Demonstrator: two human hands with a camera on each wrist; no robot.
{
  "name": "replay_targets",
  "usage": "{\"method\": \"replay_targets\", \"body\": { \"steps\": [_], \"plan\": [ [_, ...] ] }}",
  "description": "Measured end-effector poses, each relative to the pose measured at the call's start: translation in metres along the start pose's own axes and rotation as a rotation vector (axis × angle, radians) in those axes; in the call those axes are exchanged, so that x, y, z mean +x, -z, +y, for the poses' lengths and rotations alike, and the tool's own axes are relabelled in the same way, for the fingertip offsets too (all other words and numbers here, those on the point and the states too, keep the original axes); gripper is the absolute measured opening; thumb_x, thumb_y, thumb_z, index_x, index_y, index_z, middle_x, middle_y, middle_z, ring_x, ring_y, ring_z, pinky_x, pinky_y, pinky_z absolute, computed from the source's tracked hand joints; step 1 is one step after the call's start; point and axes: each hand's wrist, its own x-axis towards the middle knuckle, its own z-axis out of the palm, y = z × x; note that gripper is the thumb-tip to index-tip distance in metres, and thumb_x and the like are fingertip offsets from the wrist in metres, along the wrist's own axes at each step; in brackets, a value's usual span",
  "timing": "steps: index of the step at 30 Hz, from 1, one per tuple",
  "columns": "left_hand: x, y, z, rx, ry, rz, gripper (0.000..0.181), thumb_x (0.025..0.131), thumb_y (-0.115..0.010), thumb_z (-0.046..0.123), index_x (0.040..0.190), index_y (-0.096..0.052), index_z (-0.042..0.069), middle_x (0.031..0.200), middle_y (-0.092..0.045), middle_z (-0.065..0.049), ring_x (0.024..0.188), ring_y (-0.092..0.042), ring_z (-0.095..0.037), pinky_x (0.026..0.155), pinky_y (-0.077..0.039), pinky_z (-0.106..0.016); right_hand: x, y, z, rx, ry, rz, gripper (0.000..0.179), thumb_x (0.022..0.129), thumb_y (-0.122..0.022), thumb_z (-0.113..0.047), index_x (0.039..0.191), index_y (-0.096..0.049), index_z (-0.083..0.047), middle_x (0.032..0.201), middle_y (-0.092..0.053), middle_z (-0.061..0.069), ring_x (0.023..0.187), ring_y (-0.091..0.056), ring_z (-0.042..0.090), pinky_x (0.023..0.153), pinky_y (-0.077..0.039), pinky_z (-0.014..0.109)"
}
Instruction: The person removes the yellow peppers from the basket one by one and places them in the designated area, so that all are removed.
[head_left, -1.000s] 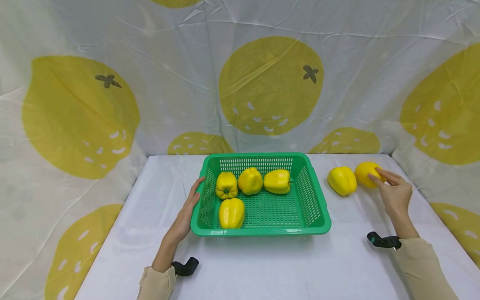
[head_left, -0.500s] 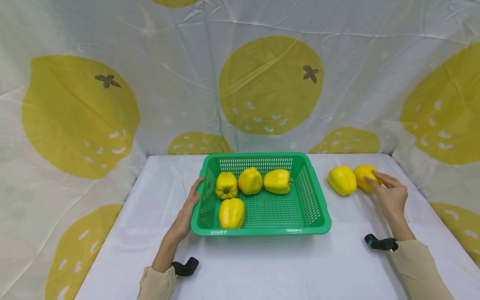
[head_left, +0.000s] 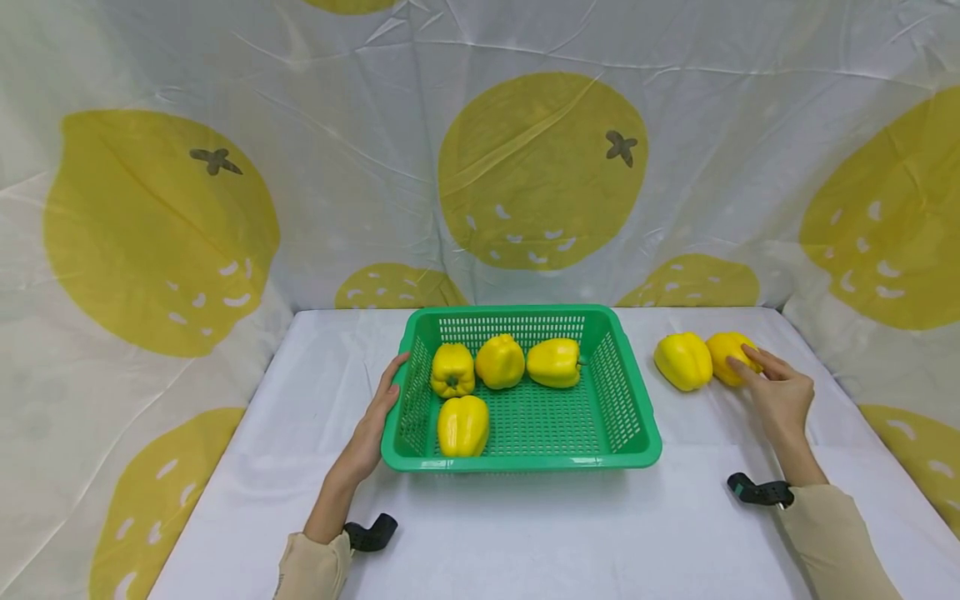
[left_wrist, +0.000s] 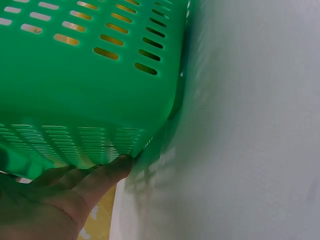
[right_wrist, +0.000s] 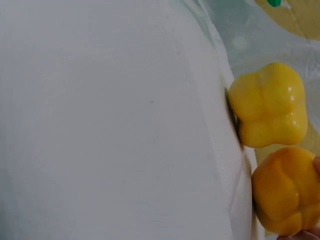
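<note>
At the right of the head view, my right hand [head_left: 780,396] holds a yellow bell pepper [head_left: 724,353] between thumb and fingers. That pepper [right_wrist: 282,192] shows a deeper yellow in the right wrist view, with fingertips at its edge. Just left of it lies a second yellow bell pepper [head_left: 683,361], which seems to touch it. My left hand [head_left: 369,432] rests against the left side of a green perforated basket [head_left: 521,463]. Its fingers [left_wrist: 102,181] lie fairly straight along the outer wall in the left wrist view.
Inside the basket are several yellow bell peppers, among them one near the front [head_left: 462,427] and one on its side [head_left: 554,363]. A white cloth covers the table [head_left: 510,542]. A lemon-print curtain [head_left: 360,167] stands behind and at both sides.
My right hand has moved slightly left and toward me, shifting the held bell pepper closer to the one beside it. The left hand and the basket stay where they were.
</note>
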Motion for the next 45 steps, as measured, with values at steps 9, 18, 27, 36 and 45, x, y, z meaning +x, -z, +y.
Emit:
{"method": "replay_targets", "body": {
  "steps": [9, 18, 27, 36, 45],
  "plan": [
    [-0.001, 0.002, 0.000, 0.001, -0.001, 0.006, 0.051, 0.114, -0.013, 0.043, 0.165, -0.011, 0.041, 0.175, -0.004, 0.003, 0.156, -0.016, -0.029, 0.115, -0.026, -0.031, 0.000, -0.003, 0.001, 0.039, -0.005, 0.004, 0.050, 0.086, -0.086, -0.033, 0.131, -0.071, -0.017, 0.141, -0.066, -0.011, 0.130, -0.053, 0.002, 0.121, -0.034, 0.025],
    [-0.001, 0.000, 0.000, 0.000, -0.006, 0.008, 0.051, 0.114, -0.012, 0.044, 0.165, -0.010, 0.041, 0.175, -0.003, 0.002, 0.156, -0.015, -0.030, 0.120, -0.022, -0.052, -0.002, -0.003, 0.006, 0.108, 0.017, 0.023, 0.049, 0.085, -0.087, -0.028, 0.130, -0.072, -0.014, 0.133, -0.070, -0.015, 0.126, -0.054, 0.001, 0.119, -0.035, 0.021],
    [0.000, -0.001, -0.002, 0.008, -0.005, 0.021, 0.051, 0.113, -0.013, 0.045, 0.165, -0.011, 0.041, 0.176, -0.002, 0.003, 0.157, -0.015, -0.032, 0.121, -0.020, -0.061, -0.006, 0.003, -0.012, 0.103, 0.059, 0.032, 0.047, 0.090, -0.082, -0.024, 0.134, -0.070, -0.017, 0.144, -0.062, -0.009, 0.135, -0.048, 0.004, 0.121, -0.035, 0.027],
    [-0.001, -0.001, -0.001, 0.014, -0.007, 0.013, 0.052, 0.113, -0.012, 0.045, 0.165, -0.011, 0.041, 0.175, -0.004, 0.002, 0.155, -0.019, -0.032, 0.118, -0.027, -0.053, -0.016, 0.003, -0.058, -0.022, 0.173, -0.095, 0.060, 0.092, -0.079, -0.036, 0.146, -0.060, -0.020, 0.159, -0.048, -0.008, 0.150, -0.037, 0.009, 0.124, -0.031, 0.031],
    [-0.001, -0.001, 0.000, -0.006, -0.018, -0.001, 0.051, 0.114, -0.013, 0.044, 0.165, -0.011, 0.040, 0.175, -0.004, 0.001, 0.156, -0.017, -0.031, 0.120, -0.023, -0.053, -0.036, -0.018, -0.108, -0.096, 0.385, -0.238, 0.062, 0.094, -0.076, -0.039, 0.149, -0.057, -0.017, 0.162, -0.046, 0.001, 0.152, -0.036, 0.021, 0.121, -0.036, 0.039]
  ]
}}
